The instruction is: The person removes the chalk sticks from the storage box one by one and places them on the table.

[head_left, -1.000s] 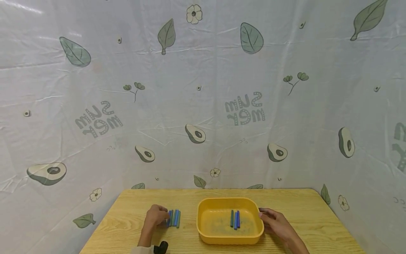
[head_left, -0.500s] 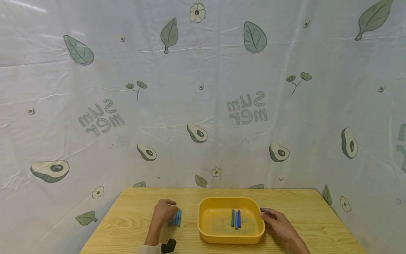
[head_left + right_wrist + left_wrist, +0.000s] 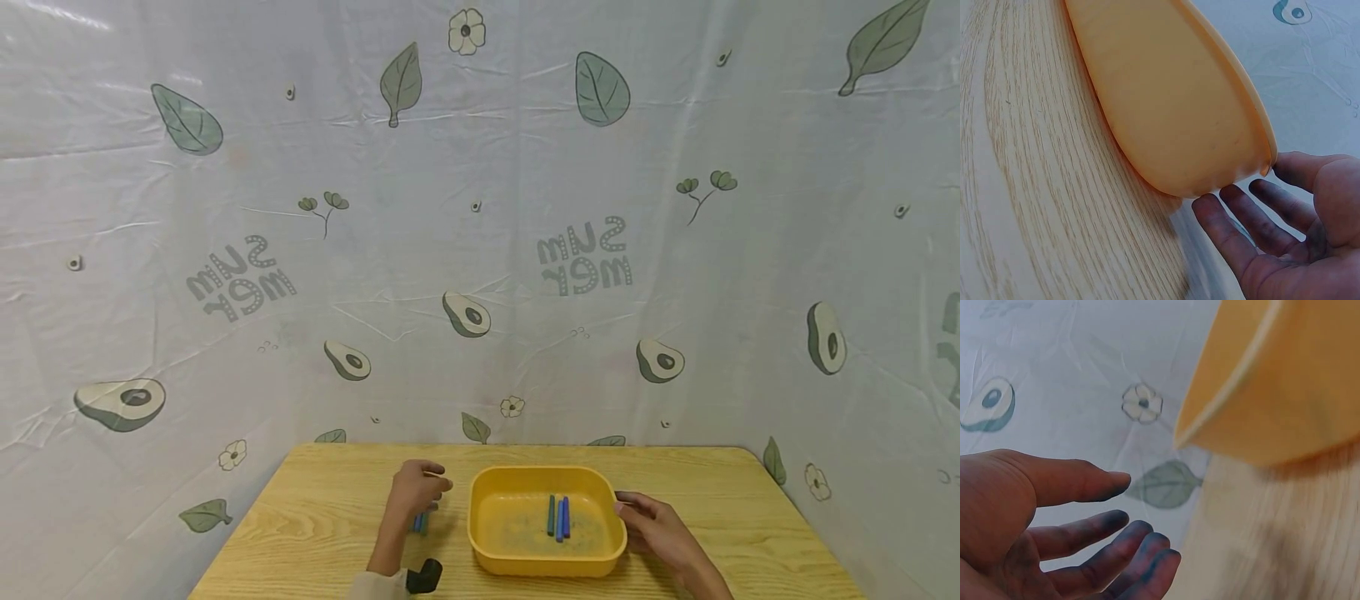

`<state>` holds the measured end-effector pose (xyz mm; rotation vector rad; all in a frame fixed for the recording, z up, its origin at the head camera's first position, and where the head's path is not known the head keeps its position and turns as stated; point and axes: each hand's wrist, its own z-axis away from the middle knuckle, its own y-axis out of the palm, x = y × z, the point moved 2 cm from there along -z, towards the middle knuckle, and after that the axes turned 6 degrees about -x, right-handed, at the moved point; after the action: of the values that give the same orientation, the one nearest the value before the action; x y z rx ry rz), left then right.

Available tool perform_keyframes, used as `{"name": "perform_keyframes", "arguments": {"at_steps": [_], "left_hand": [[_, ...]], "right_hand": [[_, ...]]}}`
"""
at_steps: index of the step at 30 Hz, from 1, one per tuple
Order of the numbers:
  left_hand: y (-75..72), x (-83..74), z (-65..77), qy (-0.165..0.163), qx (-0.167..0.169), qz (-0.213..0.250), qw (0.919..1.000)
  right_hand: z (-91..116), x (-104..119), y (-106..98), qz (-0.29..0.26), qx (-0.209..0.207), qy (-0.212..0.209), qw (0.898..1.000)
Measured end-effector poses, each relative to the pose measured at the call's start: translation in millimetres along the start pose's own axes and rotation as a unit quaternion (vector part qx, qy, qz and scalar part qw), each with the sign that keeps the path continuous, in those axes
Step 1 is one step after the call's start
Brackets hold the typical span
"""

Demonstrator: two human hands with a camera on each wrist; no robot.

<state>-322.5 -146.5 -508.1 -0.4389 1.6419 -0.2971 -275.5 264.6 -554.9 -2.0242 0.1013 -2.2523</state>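
Note:
My left hand [image 3: 415,490] hovers over a row of blue and green chalk sticks [image 3: 421,525] left of the yellow plastic tub, covering most of them. In the left wrist view its fingers [image 3: 1094,569] are spread and stained blue, with nothing between them and the thumb. The tub [image 3: 547,568] holds 3 chalk sticks [image 3: 559,521], one green and two blue, side by side on its dusty floor. My right hand [image 3: 656,533] holds the tub's right end, thumb at the rim and fingers [image 3: 1210,212] against the outer wall.
Both hands work over a light wooden table [image 3: 285,542]. A pale curtain [image 3: 390,275] printed with leaves and avocados hangs behind it and round the sides. A black strap piece [image 3: 424,577] sits at my left wrist.
My left hand has moved right across the chalk row towards the tub and risen slightly, its fingers spreading. My right hand and the tub stay in place.

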Motion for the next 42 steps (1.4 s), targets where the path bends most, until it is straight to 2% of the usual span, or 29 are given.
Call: {"name": "perform_keyframes", "arguments": {"at_steps": [9, 15, 21, 33, 42], "left_hand": [[22.3, -23.1, -1.0, 0.01, 0.015, 0.018, 0.9997], [32.8, -32.8, 2.2, 0.008, 0.018, 0.025, 0.9995], [39.0, -40.0, 4.9, 0.023, 0.01, 0.024, 0.9994], [55.0, -47.6, 5.7, 0.025, 0.045, 0.05, 0.9975], [70.5, -52.6, 6.8, 0.04, 0.046, 0.05, 0.9969]], "right_hand": [[-3.3, -1.8, -2.8, -0.002, 0.016, -0.006, 1.0], [-2.9, -0.3, -3.0, 0.001, 0.014, -0.006, 1.0], [-2.2, -0.3, -3.7, 0.002, 0.014, 0.002, 1.0], [-2.1, -0.3, -2.1, -0.001, -0.003, 0.014, 1.0], [-1.2, -0.8, -2.3, -0.003, 0.005, 0.007, 1.0]]}}
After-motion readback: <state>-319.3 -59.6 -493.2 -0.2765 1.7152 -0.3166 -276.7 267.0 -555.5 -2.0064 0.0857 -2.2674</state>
